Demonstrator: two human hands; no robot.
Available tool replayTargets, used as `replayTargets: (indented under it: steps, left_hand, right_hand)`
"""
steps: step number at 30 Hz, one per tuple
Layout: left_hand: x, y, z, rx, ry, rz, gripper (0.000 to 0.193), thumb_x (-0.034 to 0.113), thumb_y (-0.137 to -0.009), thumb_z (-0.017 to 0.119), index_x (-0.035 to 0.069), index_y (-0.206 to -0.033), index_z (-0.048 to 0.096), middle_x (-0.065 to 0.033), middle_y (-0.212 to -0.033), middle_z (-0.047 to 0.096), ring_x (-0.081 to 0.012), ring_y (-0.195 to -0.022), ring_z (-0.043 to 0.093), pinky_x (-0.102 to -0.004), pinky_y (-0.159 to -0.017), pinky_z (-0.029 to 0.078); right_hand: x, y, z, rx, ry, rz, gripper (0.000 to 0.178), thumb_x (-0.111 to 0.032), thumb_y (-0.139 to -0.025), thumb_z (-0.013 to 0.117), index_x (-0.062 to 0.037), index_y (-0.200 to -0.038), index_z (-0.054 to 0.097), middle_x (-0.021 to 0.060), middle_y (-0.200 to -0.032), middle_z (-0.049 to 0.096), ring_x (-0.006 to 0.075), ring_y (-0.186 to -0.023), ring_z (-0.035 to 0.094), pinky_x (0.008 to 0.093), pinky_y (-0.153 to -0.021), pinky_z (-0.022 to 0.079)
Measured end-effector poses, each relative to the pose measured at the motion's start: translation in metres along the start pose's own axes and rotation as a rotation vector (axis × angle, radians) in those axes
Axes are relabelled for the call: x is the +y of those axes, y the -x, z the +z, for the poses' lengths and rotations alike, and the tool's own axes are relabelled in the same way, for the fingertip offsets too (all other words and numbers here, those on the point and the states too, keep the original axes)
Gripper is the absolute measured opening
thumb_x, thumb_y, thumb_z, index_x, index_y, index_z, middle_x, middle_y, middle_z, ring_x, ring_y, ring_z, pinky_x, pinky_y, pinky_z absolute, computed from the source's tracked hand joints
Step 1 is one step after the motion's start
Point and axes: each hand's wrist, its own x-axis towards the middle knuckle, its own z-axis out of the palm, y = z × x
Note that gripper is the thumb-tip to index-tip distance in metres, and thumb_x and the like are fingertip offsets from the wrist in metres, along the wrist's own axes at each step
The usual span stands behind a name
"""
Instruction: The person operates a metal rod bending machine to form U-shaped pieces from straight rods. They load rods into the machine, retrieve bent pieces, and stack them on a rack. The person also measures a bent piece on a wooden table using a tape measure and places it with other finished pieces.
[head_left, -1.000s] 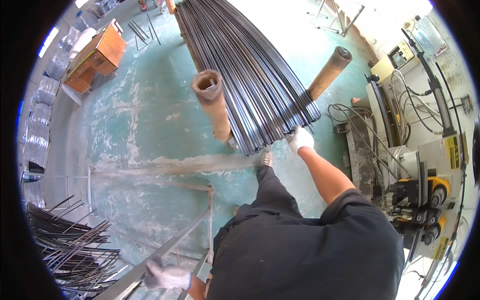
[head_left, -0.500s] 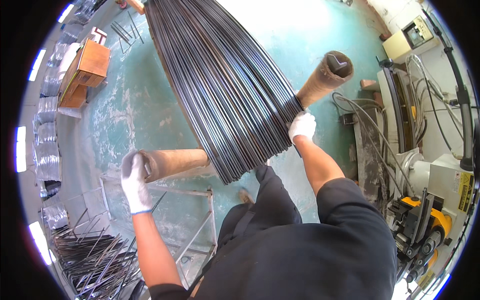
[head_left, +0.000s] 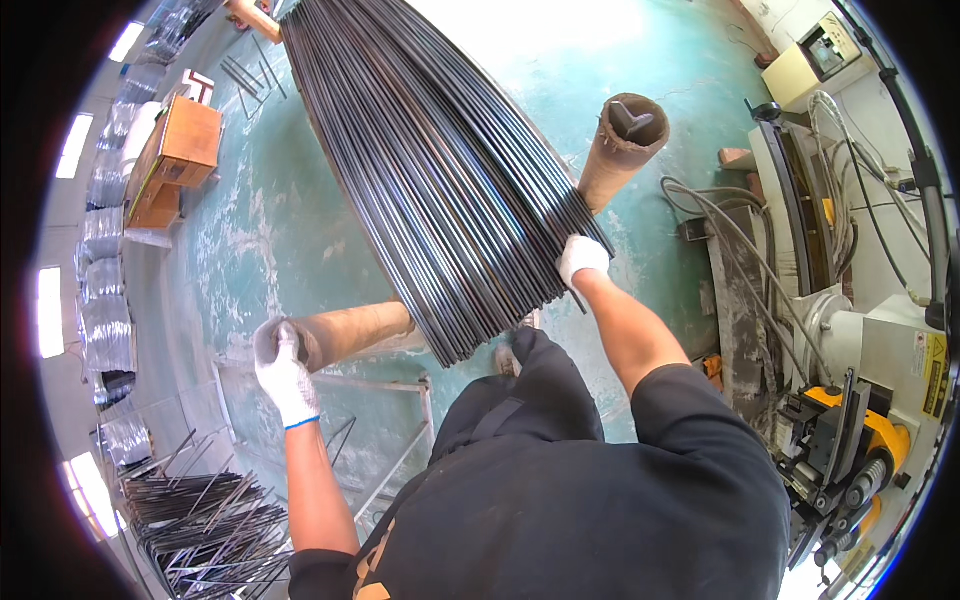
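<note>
A wide layer of long dark metal rods (head_left: 430, 190) fans away from me, near ends toward my legs. My right hand (head_left: 583, 258), in a white glove, is closed around a rod at the layer's right edge; a rod end juts out below the fist. On the left, a brown cardboard tube (head_left: 358, 334) lies against the rods. My gloved left hand (head_left: 285, 380) grips its open end, thumb at the rim. Another brown tube (head_left: 602, 170) sticks out past the right edge, with an angled metal piece (head_left: 630, 122) inside its mouth.
A yellow-and-grey machine (head_left: 850, 450) and loose cables (head_left: 730, 235) stand to my right. A metal frame (head_left: 390, 388) is near my left leg, beside a pile of thin rods (head_left: 205, 530). An orange-brown wooden desk (head_left: 188, 140) stands far left on the green floor (head_left: 235, 250).
My right hand has moved slightly left and nearer to me, and a rod end now shows below it. The left hand stays at the tube's end. My view has shifted a little.
</note>
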Motion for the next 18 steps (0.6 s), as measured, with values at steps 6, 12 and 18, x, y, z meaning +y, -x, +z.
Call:
replayTargets:
  steps: [6, 12, 18]
  left_hand:
    - [-0.005, 0.007, -0.004, 0.005, 0.071, -0.007, 0.024, 0.006, -0.11, 0.073, -0.002, -0.132, 0.076, -0.0082, -0.126, 0.076, -0.0183, -0.116, 0.068, -0.0339, -0.106, 0.054]
    - [0.018, 0.041, -0.007, 0.156, -0.083, 0.168, 0.028, 0.009, -0.108, 0.074, -0.003, -0.133, 0.074, -0.0135, -0.135, 0.076, -0.0233, -0.12, 0.07, -0.0381, -0.11, 0.054]
    - [0.007, 0.105, -0.036, 0.099, -0.061, 0.456, 0.025, 0.0, -0.1, 0.076, -0.001, -0.125, 0.074, -0.0168, -0.13, 0.074, -0.0347, -0.132, 0.069, -0.0462, -0.116, 0.052]
  right_hand:
    - [0.001, 0.009, -0.023, -0.144, -0.251, 0.028, 0.045, -0.03, -0.088, 0.09, -0.0011, -0.122, 0.083, 0.022, -0.114, 0.085, 0.0367, -0.107, 0.082, 0.0451, -0.099, 0.063]
    - [-0.006, 0.03, -0.02, -0.216, -0.537, 0.052, 0.057, -0.038, -0.09, 0.095, 0.0045, -0.125, 0.083, 0.0179, -0.107, 0.086, 0.0265, -0.098, 0.08, 0.0406, -0.094, 0.06]
    - [-0.055, 0.085, -0.059, -0.159, -0.286, 0.078, 0.064, -0.047, -0.101, 0.082, 0.0045, -0.138, 0.077, 0.0214, -0.112, 0.084, 0.0321, -0.108, 0.081, 0.0448, -0.102, 0.06]
